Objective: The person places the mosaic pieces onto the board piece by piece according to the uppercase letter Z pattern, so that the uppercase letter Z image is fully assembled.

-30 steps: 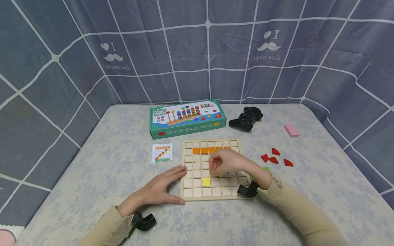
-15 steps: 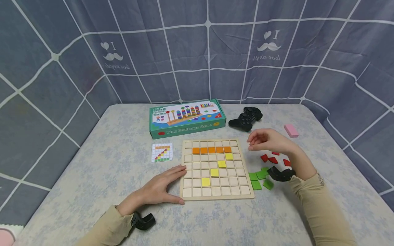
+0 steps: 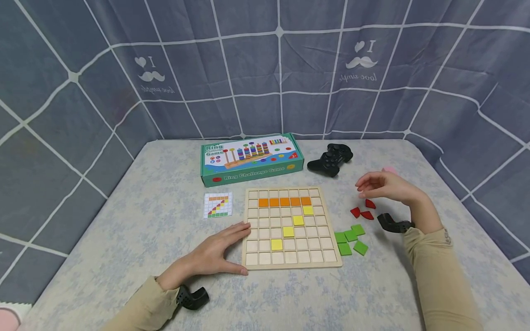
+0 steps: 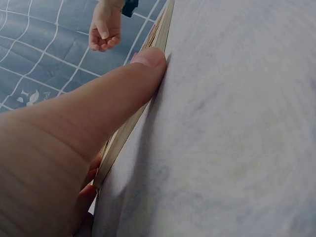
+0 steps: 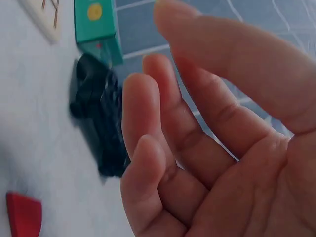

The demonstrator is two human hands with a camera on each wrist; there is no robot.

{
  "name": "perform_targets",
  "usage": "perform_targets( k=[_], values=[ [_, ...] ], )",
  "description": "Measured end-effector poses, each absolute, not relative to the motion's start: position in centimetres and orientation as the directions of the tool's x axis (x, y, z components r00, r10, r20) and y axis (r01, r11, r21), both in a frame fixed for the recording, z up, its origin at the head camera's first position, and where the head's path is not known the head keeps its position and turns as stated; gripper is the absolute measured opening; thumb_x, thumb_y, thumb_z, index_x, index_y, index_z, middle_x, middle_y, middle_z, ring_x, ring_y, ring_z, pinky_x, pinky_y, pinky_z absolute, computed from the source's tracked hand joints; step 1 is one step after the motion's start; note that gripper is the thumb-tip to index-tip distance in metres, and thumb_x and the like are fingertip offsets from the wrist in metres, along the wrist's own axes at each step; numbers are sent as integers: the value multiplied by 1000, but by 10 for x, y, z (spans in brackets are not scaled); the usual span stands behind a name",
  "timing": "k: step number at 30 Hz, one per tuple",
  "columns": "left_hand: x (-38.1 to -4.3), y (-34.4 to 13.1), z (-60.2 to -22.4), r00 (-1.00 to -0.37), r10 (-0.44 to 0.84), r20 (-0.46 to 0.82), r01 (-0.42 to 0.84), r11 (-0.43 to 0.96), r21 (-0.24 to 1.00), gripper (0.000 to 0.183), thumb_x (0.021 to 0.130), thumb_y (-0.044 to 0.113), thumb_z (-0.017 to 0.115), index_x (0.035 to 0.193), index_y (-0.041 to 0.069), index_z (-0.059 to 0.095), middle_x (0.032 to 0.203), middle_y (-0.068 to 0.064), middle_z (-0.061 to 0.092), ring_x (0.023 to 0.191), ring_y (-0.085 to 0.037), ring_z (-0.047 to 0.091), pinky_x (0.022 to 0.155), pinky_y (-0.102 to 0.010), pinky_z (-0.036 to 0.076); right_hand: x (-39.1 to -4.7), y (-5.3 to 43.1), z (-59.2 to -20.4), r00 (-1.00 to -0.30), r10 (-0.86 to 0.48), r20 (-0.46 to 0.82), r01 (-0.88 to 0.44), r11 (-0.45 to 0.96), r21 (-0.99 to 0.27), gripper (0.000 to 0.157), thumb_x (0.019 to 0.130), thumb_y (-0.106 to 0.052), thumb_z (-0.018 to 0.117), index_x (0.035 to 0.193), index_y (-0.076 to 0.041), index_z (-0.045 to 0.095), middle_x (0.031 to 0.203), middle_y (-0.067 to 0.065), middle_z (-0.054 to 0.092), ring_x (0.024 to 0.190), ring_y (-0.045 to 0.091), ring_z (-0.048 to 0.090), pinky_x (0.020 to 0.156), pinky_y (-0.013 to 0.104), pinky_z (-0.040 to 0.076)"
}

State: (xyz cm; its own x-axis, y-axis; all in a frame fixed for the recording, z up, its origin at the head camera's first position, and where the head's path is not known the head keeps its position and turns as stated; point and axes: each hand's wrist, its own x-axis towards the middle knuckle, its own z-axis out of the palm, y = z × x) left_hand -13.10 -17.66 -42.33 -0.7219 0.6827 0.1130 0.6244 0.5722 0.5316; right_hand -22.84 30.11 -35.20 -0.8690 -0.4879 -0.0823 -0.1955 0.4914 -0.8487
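My left hand point(image 3: 215, 250) rests with straight fingers and thumb against the left edge of the wooden grid board point(image 3: 252, 260). A row of orange square tiles point(image 3: 285, 202) and a diagonal of yellow square tiles point(image 3: 288, 231) lie in the board's cells. My right hand point(image 3: 389, 187) hovers above the table right of the board, near the red fan-shaped pieces point(image 3: 367, 215). Its fingers are loosely bent, and the right wrist view shows nothing between the thumb point(image 5: 227, 54) and fingers. Part of the red group is hidden beneath this hand.
Several green square tiles point(image 3: 350, 236) lie right of the board. A printed pattern card point(image 3: 217, 205) lies to its left. Behind stand a green game box point(image 3: 252, 161) and a black game controller point(image 3: 331, 159). A pink block point(image 3: 389, 169) is partly covered by my right hand.
My right hand has left the board and moved right, over the red pieces. A yellow tile it was touching now lies in its cell. My left hand has stayed in place.
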Motion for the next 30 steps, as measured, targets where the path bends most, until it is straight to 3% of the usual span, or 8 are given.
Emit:
perform_targets(
  k=[6,19,24,30],
  values=[
    [-131,-176,-424,-723,681,113,622,570,537,94,71,60,72,143,7,40,151,-4,30,139,-21,24,107,-47,30,-232,312,-364,-873,-471,-123,-156,509,-846,35,87,-4,64,113,15,52,104,22,59,85,15,62,75,25,51],
    [-131,-176,-423,-726,678,115,623,577,528,95,71,61,71,143,7,40,151,-3,30,139,-20,24,107,-46,30,-239,324,-382,-894,-387,-224,-46,578,-814,39,85,-15,69,113,9,54,97,11,62,80,14,60,73,29,51],
    [-131,-177,-424,-721,681,130,634,571,522,94,72,60,71,142,6,41,151,-5,31,139,-23,25,106,-48,31,-241,327,-388,-906,-343,-248,-21,621,-783,41,83,-16,72,111,10,55,90,7,59,75,11,56,67,26,49],
    [-131,-176,-424,-720,682,127,633,571,523,94,72,60,71,143,6,41,151,-5,31,139,-23,25,107,-47,30,-243,329,-394,-910,-320,-262,-9,649,-760,44,81,-15,74,111,11,56,93,7,63,77,8,59,71,23,50]
  ],
)
